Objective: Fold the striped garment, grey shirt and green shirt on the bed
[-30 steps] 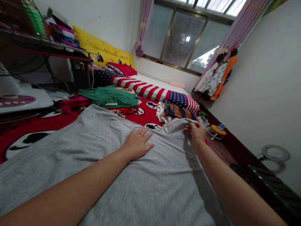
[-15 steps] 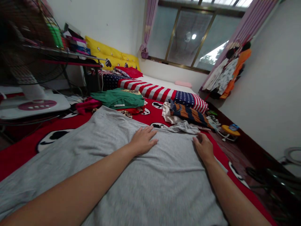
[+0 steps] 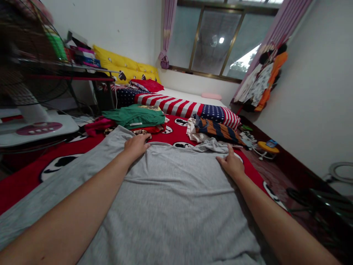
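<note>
Head view: left hand (image 3: pixel 136 144) bends its fingers over the far edge of the grey shirt (image 3: pixel 176 191); whether they pinch is unclear. Right hand (image 3: pixel 231 163) lies flat, fingers loosely apart, on the shirt's far right corner. The shirt's near end is cut off. Folded clothes (image 3: pixel 135 116) crowd beyond the fingertips.

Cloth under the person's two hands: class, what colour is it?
The cloth is plain grey; the head view shows it.
</note>
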A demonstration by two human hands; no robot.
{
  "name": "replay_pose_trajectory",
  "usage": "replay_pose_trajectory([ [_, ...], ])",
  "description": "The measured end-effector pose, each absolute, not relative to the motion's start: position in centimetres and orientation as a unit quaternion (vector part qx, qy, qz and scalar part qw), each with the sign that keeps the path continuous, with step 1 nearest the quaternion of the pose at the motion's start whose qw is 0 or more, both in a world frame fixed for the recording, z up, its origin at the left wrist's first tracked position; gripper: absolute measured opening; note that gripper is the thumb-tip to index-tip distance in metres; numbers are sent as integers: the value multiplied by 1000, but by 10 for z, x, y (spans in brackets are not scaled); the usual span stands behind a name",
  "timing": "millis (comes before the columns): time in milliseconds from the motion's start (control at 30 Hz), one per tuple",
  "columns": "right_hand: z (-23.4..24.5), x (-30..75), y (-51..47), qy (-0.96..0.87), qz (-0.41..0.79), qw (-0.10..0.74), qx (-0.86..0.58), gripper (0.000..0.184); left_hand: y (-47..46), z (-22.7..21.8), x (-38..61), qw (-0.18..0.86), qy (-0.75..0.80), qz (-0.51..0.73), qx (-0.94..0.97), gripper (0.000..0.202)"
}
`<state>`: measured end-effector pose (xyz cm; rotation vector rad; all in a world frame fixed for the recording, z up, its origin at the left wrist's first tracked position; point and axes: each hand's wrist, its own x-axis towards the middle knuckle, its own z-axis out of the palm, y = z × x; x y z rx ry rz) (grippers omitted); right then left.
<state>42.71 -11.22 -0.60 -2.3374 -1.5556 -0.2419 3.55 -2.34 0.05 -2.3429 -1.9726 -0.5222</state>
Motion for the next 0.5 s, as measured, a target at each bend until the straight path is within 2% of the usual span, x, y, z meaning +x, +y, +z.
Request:
replay_pose_trajectory([
  [100,5,436,-95,-558,-7,172,-812,78,-22,1,37,26,-624,-167,-763,40],
  [200,8,440,-86,-552,68,203,-806,47,-21,-1,36,23,-618,-193,-762,25],
  [267,6,439,-85,-536,86,222,-810,22,-21,-2,36,6,-612,-246,-752,24],
  [333,3,438,-89,-510,102,261,-813,7,-19,-1,37,-54,-607,-313,-729,26],
  [433,5,437,-92,-470,118,339,-806,8,-10,10,43,-153,-587,-388,-694,28],
  [500,9,436,-91,-452,116,387,-795,9,2,22,47,-139,-570,-418,-693,25],
])
